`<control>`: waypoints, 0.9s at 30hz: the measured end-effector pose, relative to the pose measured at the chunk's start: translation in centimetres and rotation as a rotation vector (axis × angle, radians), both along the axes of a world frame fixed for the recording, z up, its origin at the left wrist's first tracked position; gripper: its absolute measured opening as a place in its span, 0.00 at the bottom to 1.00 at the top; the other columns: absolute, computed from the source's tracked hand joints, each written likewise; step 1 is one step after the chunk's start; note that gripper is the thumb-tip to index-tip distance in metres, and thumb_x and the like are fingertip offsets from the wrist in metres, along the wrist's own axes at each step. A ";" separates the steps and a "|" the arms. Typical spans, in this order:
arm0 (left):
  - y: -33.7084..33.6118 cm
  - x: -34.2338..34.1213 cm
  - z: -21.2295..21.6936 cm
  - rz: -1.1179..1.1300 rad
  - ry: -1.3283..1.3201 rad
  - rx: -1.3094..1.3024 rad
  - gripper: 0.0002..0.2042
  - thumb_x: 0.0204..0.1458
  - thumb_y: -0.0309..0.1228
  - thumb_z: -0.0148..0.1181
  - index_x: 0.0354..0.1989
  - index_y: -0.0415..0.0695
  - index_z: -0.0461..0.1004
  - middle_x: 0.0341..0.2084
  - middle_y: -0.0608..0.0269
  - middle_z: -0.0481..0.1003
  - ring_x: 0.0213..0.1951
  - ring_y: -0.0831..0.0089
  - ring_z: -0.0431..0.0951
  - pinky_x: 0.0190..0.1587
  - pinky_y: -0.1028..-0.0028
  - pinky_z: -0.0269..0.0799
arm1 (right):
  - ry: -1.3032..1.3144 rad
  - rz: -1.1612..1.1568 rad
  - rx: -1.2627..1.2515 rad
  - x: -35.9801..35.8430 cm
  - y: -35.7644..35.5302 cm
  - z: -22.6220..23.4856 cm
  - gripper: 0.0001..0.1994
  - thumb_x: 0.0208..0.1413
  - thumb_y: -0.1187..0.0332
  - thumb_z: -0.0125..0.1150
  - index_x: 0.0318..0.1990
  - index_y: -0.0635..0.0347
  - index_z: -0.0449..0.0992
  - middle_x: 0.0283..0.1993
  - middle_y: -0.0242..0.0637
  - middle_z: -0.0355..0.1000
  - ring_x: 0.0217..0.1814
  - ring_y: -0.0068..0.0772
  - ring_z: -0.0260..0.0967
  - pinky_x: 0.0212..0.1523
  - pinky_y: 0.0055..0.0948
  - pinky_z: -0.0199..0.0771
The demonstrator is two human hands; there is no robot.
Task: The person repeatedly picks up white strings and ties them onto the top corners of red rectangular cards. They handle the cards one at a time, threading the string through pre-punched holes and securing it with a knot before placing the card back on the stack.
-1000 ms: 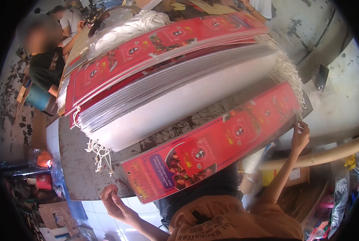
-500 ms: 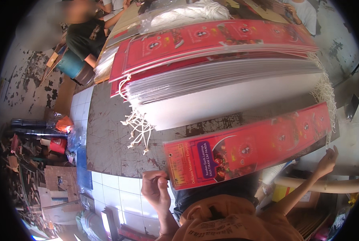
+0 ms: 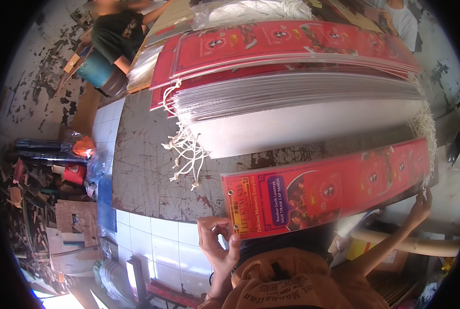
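Left fingers (image 3: 214, 221) curled at near left corner of red strip (image 3: 312, 193), grip unclear; right fingers (image 3: 427, 194) pinch cord (image 3: 426, 182) at right end. Second ago, left fingers clear of strip.

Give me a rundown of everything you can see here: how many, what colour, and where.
Near board: one, red-faced, table's near edge
White-backed boards: many, stacked, mid-table
Red-faced boards: several, behind those
Loose cords: many, off-white, boards' ends
Cord bundle: one, white, beyond the boards
Table: one, dark grey, centre
Drum: one, teal, upper left
Orange item: one, left
Red container: one, left
Cardboard pieces: several, brown, lower left
Floor tiles: many, white, below table
Tube: one, tan, lower right
Other people: at least two, dark and white tops, top edge
Shirt: one, orange-brown, bottom
Left hand: bare, near board's left end
Right hand: bare, near board's right end
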State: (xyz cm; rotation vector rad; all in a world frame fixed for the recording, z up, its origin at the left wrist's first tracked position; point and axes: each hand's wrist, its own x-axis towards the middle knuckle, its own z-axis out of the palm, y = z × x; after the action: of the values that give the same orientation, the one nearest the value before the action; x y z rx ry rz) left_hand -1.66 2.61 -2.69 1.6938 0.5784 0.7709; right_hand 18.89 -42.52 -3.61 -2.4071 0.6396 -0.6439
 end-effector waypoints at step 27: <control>-1.2 -0.4 1.1 0.141 0.188 0.175 0.09 0.43 0.24 0.61 0.23 0.40 0.64 0.20 0.65 0.62 0.17 0.80 0.58 0.19 0.80 0.53 | -0.958 0.237 0.836 0.0 -4.2 6.5 0.21 0.59 0.66 0.37 0.55 0.72 0.57 0.62 0.54 0.52 0.68 0.40 0.44 0.66 0.41 0.40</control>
State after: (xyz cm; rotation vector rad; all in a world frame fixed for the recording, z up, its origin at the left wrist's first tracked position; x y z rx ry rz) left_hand -2.07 1.37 -1.60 1.9159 0.7866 0.7858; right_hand 18.90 -46.73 2.87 -1.1698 0.1328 -1.0412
